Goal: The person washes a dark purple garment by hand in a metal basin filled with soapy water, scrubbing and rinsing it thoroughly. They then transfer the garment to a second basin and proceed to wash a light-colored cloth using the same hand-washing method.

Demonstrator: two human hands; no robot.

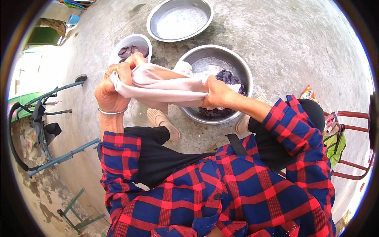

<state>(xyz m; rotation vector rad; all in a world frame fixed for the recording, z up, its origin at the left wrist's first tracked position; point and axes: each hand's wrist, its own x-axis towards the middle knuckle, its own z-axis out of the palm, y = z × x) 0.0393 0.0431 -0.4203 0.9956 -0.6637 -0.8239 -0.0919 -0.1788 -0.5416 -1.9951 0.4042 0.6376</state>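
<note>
A pale pink cloth [165,86] is stretched between my two hands, above the ground and partly over a metal basin. My left hand [118,80], with a silver bangle at the wrist, grips the cloth's left end in its fingers. At the other end my right hand [217,93] holds the fabric bunched, just over the basin. That metal basin [248,71] contains sudsy water, a dark patterned cloth [228,77] and some white fabric [183,68]. The held cloth hides part of the basin's left side.
Beyond stands a second metal basin [150,22] of foamy water. A white basin [114,54] with mauve laundry [130,51] sits behind my left hand. A blue metal walker-like frame [63,158] is at left. A red tubular metal frame [353,114] with a green bag [334,146] stands at right.
</note>
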